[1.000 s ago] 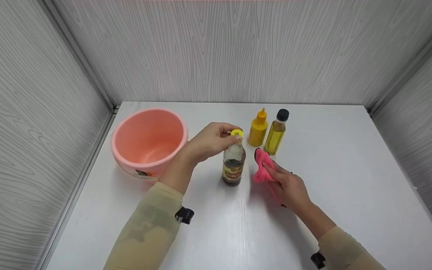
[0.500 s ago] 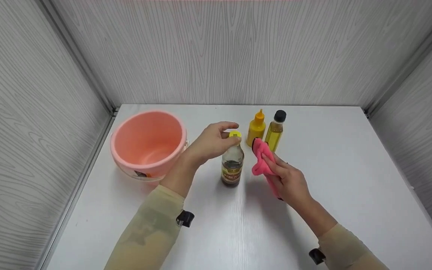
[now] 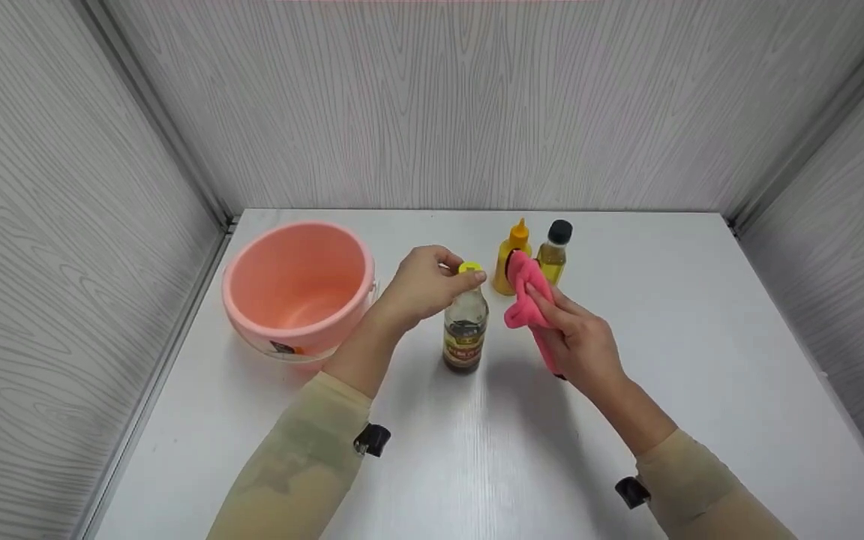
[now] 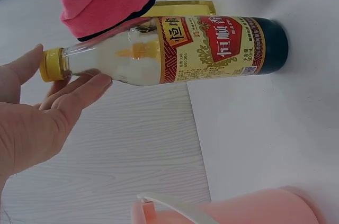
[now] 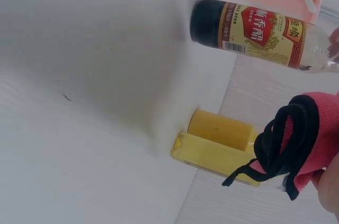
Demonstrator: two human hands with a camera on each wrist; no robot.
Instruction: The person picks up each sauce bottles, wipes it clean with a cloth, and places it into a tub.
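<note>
A glass vinegar bottle (image 3: 466, 330) with dark liquid and a yellow cap (image 3: 471, 268) stands mid-table. My left hand (image 3: 432, 283) holds it at the top, thumb and fingers round the cap and neck; the left wrist view shows the bottle (image 4: 180, 49), the cap (image 4: 53, 65) and my fingers (image 4: 74, 94) against the neck. My right hand (image 3: 571, 334) grips a pink cloth (image 3: 526, 294) with black trim, raised just right of the bottle's shoulder and apart from it. The cloth (image 5: 299, 147) also fills the lower right of the right wrist view.
A pink bucket (image 3: 297, 255) stands at the left, close to my left forearm. Behind the cloth stand a yellow squeeze bottle (image 3: 513, 244) and an oil bottle (image 3: 554, 251) with a black cap. Grey walls enclose the white table (image 3: 702, 337) on three sides.
My right hand has lifted the pink cloth off the table and carried it up and back, so it now partly covers the two rear bottles. The left hand stays on the cap.
</note>
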